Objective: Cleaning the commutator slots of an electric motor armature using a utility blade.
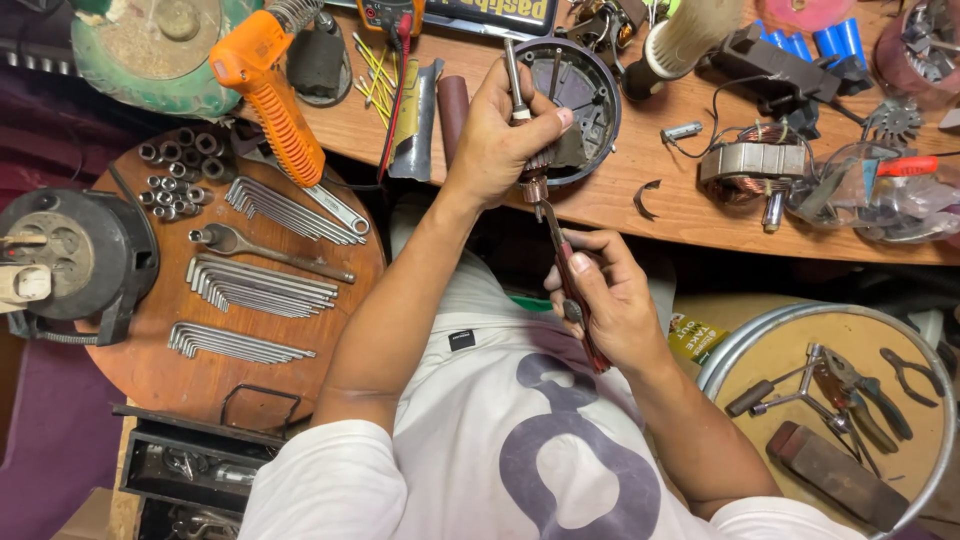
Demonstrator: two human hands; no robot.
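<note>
Rotor shaft [520,120], a metal rod with a coil-like part low down, stands nearly upright in the left hand [500,135], whose fingers are curled shut around it just off the near edge of the wooden workbench [680,210]. Red-handled pliers [570,290] meet the shaft's lower end; the right hand [610,305] is closed around their handles, over the person's lap. Just behind the left hand, a round dark motor housing [580,90] lies open on the workbench's near edge. Farther right on that bench sits a stator with copper windings [750,160], beside a clear plastic bag [870,195]. Left of the arms, a round wooden board [200,370] carries rows of hex keys [255,285], a ratchet handle [260,250] and sockets [175,175]; an orange-handled tool [270,95] overhangs its far edge. At right, a round metal-rimmed tray [740,345] holds more pliers [850,395].
</note>
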